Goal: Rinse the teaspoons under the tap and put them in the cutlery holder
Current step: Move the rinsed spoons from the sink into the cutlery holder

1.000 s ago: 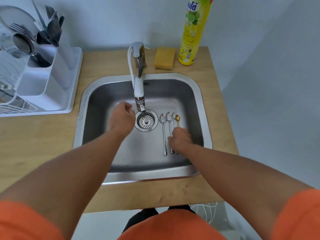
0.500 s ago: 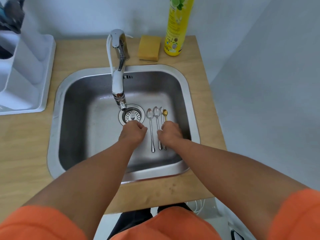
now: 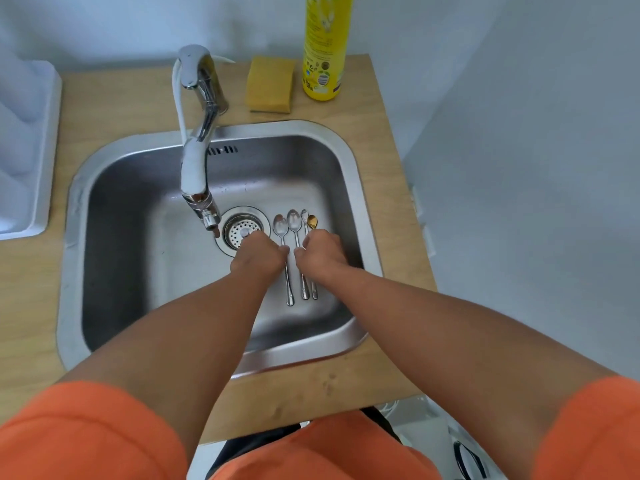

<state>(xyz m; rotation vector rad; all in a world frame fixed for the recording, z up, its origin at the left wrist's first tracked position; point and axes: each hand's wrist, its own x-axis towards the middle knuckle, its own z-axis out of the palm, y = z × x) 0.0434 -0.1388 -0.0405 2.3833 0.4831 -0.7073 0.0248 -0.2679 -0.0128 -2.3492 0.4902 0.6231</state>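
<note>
Several teaspoons lie side by side on the floor of the steel sink [image 3: 360, 188], right of the drain [image 3: 242, 230]: silver ones [image 3: 294, 220] and a small gold one [image 3: 312, 221]. My left hand [image 3: 258, 254] has its fingers curled, and its fingertips pinch the handle of the leftmost silver teaspoon [image 3: 280, 225]. Just beside it, my right hand [image 3: 320, 254] curls over the handles of the other spoons. The tap [image 3: 195, 168] reaches over the sink's left half, and no water shows at its nozzle. The spoons' handle ends stick out below both hands.
A white dish rack [image 3: 27, 150] stands on the wooden counter at the left edge, its upper part out of frame. A yellow sponge [image 3: 270, 84] and a yellow detergent bottle [image 3: 325, 46] sit behind the sink. The counter ends just right of the sink.
My left hand moved from beside the tap, right across the drain, to the leftmost spoon. The right hand stayed on the spoon handles. The view shifted right, so the cutlery left the frame.
</note>
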